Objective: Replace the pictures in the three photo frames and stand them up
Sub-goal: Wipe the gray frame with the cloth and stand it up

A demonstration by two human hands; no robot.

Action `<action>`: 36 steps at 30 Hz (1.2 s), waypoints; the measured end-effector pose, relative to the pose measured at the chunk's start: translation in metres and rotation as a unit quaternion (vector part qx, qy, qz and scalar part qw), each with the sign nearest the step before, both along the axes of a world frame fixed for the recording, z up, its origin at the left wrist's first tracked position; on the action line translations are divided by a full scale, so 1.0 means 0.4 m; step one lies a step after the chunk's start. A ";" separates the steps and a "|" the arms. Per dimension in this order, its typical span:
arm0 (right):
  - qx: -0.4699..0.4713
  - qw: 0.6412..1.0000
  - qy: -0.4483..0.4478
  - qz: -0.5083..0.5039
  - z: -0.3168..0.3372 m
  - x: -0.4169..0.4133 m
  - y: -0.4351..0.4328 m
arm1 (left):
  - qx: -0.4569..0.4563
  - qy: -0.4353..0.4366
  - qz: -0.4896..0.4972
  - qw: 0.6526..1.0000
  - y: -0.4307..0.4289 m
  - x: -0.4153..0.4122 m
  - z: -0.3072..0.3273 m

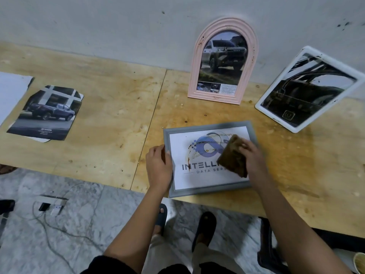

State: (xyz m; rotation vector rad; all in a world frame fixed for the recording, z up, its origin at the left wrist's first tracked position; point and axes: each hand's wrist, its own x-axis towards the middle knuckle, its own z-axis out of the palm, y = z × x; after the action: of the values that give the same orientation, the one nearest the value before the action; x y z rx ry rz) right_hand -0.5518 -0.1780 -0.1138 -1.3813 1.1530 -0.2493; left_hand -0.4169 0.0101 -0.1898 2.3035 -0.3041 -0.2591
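Note:
A grey photo frame (207,191) lies flat near the table's front edge, holding a white logo print. My left hand (158,165) grips its left rim. My right hand (251,155) holds a brown rag (233,157) against the glass over the print. A pink arched frame (223,60) with a truck picture stands against the wall. To its right a white rectangular frame (308,89) with a dark picture stands tilted. A loose truck picture (47,113) lies flat at the left of the table.
The plywood table (118,115) runs along a grey wall. A white sheet (11,91) lies at the far left edge. Below the table are a marble floor, cables and a power strip (51,204), and my sandalled feet.

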 end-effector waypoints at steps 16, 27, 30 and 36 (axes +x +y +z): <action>-0.322 0.894 0.262 0.165 -0.190 0.083 -0.033 | 0.107 -0.059 -0.122 0.985 0.013 0.013 -0.042; -0.361 0.902 0.226 0.072 -0.209 0.128 -0.011 | 0.122 -0.050 -0.121 0.984 0.011 0.012 -0.040; -0.376 0.894 0.229 0.083 -0.216 0.134 -0.002 | 0.123 -0.055 -0.119 0.984 0.012 0.015 -0.045; -0.370 0.892 0.240 0.098 -0.219 0.171 0.038 | 0.127 -0.069 -0.125 0.982 0.012 0.014 -0.043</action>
State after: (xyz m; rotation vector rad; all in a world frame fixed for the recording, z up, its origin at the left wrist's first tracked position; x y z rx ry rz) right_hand -0.4833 -0.1626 -0.2014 -2.3199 1.3720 -0.2155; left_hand -0.4113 0.0149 -0.2068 2.5398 -0.6687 -0.2764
